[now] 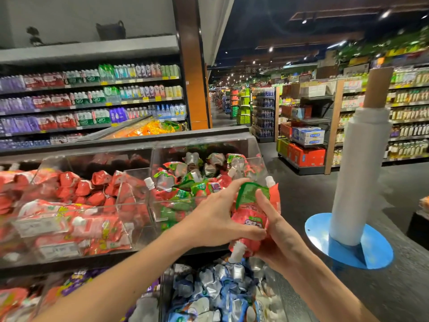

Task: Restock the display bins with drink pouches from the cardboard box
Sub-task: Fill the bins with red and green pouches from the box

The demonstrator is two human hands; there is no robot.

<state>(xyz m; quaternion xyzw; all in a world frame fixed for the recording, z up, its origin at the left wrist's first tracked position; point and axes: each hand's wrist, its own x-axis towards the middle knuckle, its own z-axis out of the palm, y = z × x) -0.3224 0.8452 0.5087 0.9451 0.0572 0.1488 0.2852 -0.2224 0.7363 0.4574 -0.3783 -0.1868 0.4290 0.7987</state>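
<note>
Holding a small bundle of pink-and-green spouted foil drink pouches point(251, 213) between them, the left hand point(218, 219) and the right hand point(281, 238) had their fingers curled round it from either side, just off the right front corner of the upper right clear acrylic display bin point(254, 148). That bin held a loose heap of like pouches with room toward its back, so the restocking looked partly done; this bundle was not yet dropped in. The upper left clear acrylic bin point(53, 163), full of red pouches, looked well filled, and the heap of blue-and-silver pouches point(216, 289) below the hands looked high too. The cardboard box was out of view, so how much stock remained could not be told. A white roll of film on a blue round base point(359, 177) stood near on the right.
</note>
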